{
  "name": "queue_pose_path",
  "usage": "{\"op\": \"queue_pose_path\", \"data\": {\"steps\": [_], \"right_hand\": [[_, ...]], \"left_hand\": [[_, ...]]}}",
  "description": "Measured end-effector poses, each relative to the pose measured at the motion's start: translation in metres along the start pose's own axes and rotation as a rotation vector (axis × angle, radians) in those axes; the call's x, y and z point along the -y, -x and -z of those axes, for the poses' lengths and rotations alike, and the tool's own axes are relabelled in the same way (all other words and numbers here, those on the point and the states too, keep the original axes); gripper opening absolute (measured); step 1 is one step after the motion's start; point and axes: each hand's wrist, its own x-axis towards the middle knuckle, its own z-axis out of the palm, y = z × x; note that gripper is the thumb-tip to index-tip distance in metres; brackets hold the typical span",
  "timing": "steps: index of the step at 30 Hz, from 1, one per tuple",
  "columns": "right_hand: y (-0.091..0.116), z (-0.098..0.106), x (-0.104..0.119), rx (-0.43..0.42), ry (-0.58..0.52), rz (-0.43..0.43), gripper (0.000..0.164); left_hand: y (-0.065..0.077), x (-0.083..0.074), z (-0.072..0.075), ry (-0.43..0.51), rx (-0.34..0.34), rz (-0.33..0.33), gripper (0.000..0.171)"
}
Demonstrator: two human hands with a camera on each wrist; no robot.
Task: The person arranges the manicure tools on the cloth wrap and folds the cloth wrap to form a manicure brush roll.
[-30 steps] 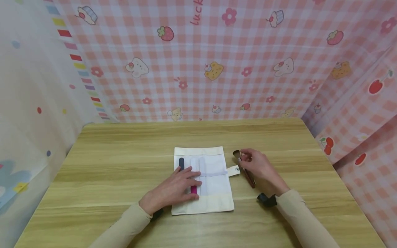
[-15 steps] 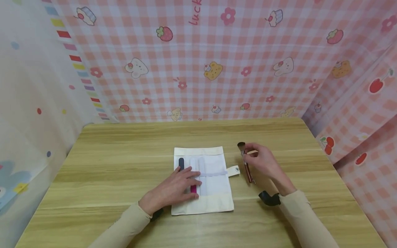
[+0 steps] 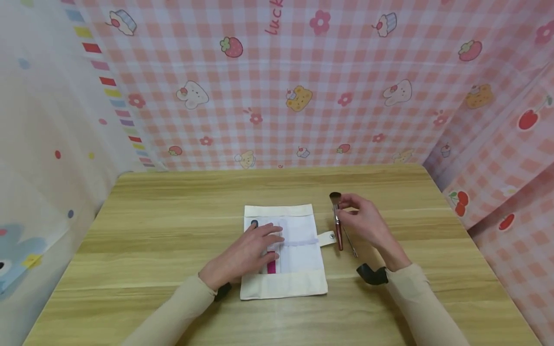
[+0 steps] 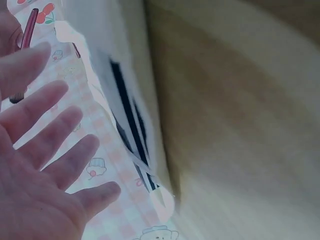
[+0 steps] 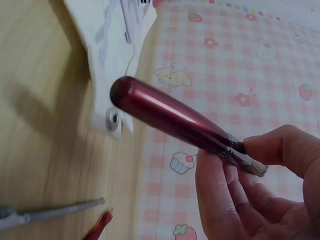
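My right hand (image 3: 363,218) pinches a makeup brush (image 3: 339,236) between thumb and fingers, just right of a cream fabric pouch (image 3: 303,284). The glossy dark red handle (image 5: 170,117) points down toward the table, and the dark bristles (image 3: 335,196) are at the top. My left hand (image 3: 242,254) is spread over the pouch's left side, fingers apart and nothing gripped. Partly hidden under it are a dark-ended item (image 3: 254,223) and a magenta piece (image 3: 271,265) in the pockets. The pouch lies unfolded, its snap tab (image 3: 327,238) sticking out to the right.
A thin metal tool (image 3: 353,247) lies on the wooden table (image 3: 173,206) right of the pouch. Beside it in the right wrist view is a red tip (image 5: 102,222). A checked cloth (image 3: 277,120) hangs behind the table.
The brush has come up off the table, handle swinging left to near the tab, leaving the thin metal tool behind. My left hand has shifted slightly up over the pouch.
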Motion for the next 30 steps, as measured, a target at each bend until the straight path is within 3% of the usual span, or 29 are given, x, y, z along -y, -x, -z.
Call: {"op": "queue_pose_path", "data": {"steps": [7, 15, 22, 30], "right_hand": [[-0.006, -0.010, 0.006, -0.001, -0.090, -0.004, 0.050], [-0.015, -0.020, 0.008, 0.014, -0.156, 0.004, 0.048], [-0.025, -0.031, 0.014, -0.007, -0.191, 0.002, 0.048], [-0.039, -0.049, 0.015, -0.009, -0.237, -0.009, 0.048]], "left_hand": [[-0.011, -0.001, 0.004, 0.014, -0.014, -0.017, 0.032], [-0.021, 0.001, 0.001, 0.010, -0.051, -0.080, 0.028], [-0.033, -0.002, 0.000, -0.014, 0.006, -0.064, 0.026], [-0.037, -0.005, -0.004, -0.089, 0.126, -0.015, 0.037]]}}
